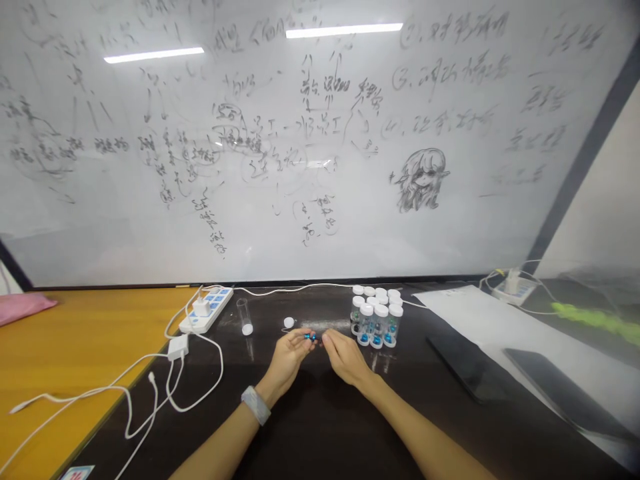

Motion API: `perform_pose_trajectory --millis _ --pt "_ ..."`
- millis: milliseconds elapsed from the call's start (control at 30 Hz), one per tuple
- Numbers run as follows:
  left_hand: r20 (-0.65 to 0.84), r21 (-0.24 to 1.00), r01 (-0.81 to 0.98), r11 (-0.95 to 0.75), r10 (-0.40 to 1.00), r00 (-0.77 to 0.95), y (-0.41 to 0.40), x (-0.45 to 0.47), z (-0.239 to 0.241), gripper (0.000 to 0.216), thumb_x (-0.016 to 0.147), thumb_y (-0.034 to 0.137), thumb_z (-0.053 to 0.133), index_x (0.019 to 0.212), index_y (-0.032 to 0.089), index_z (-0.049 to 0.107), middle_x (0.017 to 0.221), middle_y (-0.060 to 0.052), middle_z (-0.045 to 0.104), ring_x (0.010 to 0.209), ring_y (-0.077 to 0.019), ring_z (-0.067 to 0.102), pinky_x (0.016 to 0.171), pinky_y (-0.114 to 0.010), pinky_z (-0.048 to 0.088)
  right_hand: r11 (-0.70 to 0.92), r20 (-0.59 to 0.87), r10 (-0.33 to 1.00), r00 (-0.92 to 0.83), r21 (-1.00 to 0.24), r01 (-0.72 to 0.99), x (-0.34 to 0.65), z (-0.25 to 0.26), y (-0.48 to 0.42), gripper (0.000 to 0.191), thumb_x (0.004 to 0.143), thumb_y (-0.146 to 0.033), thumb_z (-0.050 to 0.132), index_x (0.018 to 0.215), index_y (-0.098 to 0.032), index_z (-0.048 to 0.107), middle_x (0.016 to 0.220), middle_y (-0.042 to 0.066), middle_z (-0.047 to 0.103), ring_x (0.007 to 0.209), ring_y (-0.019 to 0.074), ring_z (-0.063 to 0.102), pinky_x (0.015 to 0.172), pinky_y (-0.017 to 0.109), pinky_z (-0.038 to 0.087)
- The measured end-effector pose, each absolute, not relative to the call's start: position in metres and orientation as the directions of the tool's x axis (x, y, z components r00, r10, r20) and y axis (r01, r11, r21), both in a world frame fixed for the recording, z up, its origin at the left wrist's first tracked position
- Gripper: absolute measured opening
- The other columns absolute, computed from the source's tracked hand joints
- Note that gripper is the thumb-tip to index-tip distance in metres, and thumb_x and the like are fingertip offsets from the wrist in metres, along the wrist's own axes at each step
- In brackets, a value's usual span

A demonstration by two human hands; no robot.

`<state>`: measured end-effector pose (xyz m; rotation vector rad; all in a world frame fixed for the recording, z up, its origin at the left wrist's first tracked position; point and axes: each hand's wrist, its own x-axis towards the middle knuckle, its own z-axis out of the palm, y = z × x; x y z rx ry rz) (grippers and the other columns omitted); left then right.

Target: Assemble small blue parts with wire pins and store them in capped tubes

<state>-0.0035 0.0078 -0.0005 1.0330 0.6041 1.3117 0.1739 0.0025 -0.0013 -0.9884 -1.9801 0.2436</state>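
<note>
My left hand [289, 358] and my right hand [345, 357] meet over the dark table [320, 413], fingertips almost touching. Between them sit small blue beads [311, 338]; the left fingers pinch them. My right fingers are curled close beside the beads; whether they hold any is unclear. A group of clear vials with white caps [376, 319] stands just right of my hands, each with blue beads at the bottom. An uncapped empty vial [243, 312] stands to the left, with a white cap [247, 329] at its foot and another white cap [289, 323] nearer my hands.
A white power strip [207, 309] with a charger and loose white cables [150, 390] lies left. An orange table [65, 347] adjoins on the left. A dark phone [463, 363], a dark tablet [560, 393] and white paper [480, 320] lie right. A written-on whiteboard [300, 133] rises behind.
</note>
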Motion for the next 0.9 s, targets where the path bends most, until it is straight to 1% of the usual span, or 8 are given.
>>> perform_pose_trajectory --millis 133,267,367,433,600,667,733,900 --pt "0.189 0.868 -0.491 -0.067 0.961 0.204 0.0088 -0.0039 -0.0013 0.032 0.068 0.023 0.086 0.096 0.015 0.073 0.097 -0.008 0.073 0.087 -0.0162 0.067 0.087 -0.030 0.050 0.657 0.620 0.729 -0.290 -0.513 0.553 0.1739 -0.0014 0.0024 0.014 0.097 -0.032 0.047 0.104 -0.021 0.052 0.075 -0.001 0.059 0.060 0.0147 0.054 0.060 0.026 0.039" --pt "0.186 0.874 -0.482 -0.068 0.962 0.202 0.0093 -0.0041 -0.0025 0.032 0.069 0.023 0.085 0.097 0.015 0.073 0.097 -0.008 0.073 0.086 -0.0157 0.067 0.086 -0.029 0.050 0.665 0.638 0.712 -0.295 -0.475 0.577 0.1743 -0.0014 0.0026 0.030 0.102 -0.029 0.034 0.083 -0.021 0.054 0.073 0.001 0.059 0.066 0.0157 0.057 0.064 0.027 0.039" --pt "0.188 0.871 -0.486 -0.070 0.962 0.200 0.0096 -0.0042 -0.0028 0.032 0.069 0.022 0.085 0.097 0.015 0.073 0.097 -0.008 0.073 0.085 -0.0151 0.067 0.085 -0.029 0.050 0.653 0.632 0.723 -0.279 -0.493 0.575 0.1752 -0.0015 0.0025 0.015 0.099 -0.031 0.044 0.100 -0.021 0.055 0.070 -0.001 0.059 0.059 0.0149 0.055 0.059 0.025 0.039" --pt "0.191 0.868 -0.492 -0.069 0.961 0.201 0.0096 -0.0043 -0.0025 0.031 0.068 0.021 0.085 0.096 0.015 0.073 0.096 -0.008 0.073 0.084 -0.0151 0.067 0.085 -0.028 0.050 0.656 0.634 0.720 -0.281 -0.490 0.574 0.1755 -0.0012 0.0023 0.019 0.095 -0.031 0.051 0.110 -0.020 0.053 0.071 -0.002 0.060 0.058 0.0147 0.056 0.058 0.025 0.040" --pt "0.191 0.877 -0.474 -0.076 0.961 0.200 0.0090 -0.0041 -0.0009 0.032 0.068 0.022 0.085 0.096 0.014 0.073 0.096 -0.008 0.073 0.083 -0.0151 0.067 0.084 -0.028 0.050 0.666 0.644 0.709 -0.288 -0.476 0.575 0.1761 -0.0011 0.0029 0.026 0.102 -0.027 0.035 0.089 -0.021 0.057 0.073 0.001 0.062 0.066 0.0157 0.060 0.064 0.026 0.041" --pt "0.189 0.876 -0.476 -0.077 0.963 0.192 0.0090 -0.0041 -0.0009 0.032 0.067 0.023 0.086 0.096 0.015 0.073 0.096 -0.008 0.073 0.084 -0.0155 0.067 0.084 -0.029 0.050 0.654 0.635 0.721 -0.277 -0.491 0.575 0.1764 -0.0017 0.0031 0.015 0.099 -0.029 0.044 0.101 -0.021 0.056 0.071 -0.001 0.061 0.060 0.0150 0.058 0.060 0.025 0.040" --pt "0.189 0.873 -0.481 -0.076 0.963 0.192 0.0095 -0.0043 -0.0014 0.033 0.067 0.023 0.086 0.095 0.015 0.073 0.095 -0.009 0.073 0.084 -0.0160 0.067 0.085 -0.029 0.051 0.655 0.630 0.722 -0.286 -0.487 0.578 0.1763 -0.0022 0.0032 0.021 0.094 -0.030 0.052 0.113 -0.020 0.052 0.071 -0.003 0.060 0.057 0.0145 0.056 0.058 0.025 0.040" --pt "0.193 0.880 -0.468 -0.084 0.963 0.189 0.0100 -0.0045 -0.0022 0.032 0.068 0.023 0.085 0.096 0.015 0.073 0.097 -0.009 0.073 0.084 -0.0161 0.067 0.084 -0.029 0.051 0.667 0.641 0.707 -0.298 -0.463 0.584 0.1764 -0.0015 0.0031 0.024 0.102 -0.027 0.035 0.093 -0.022 0.056 0.073 0.000 0.062 0.065 0.0156 0.060 0.063 0.026 0.041"
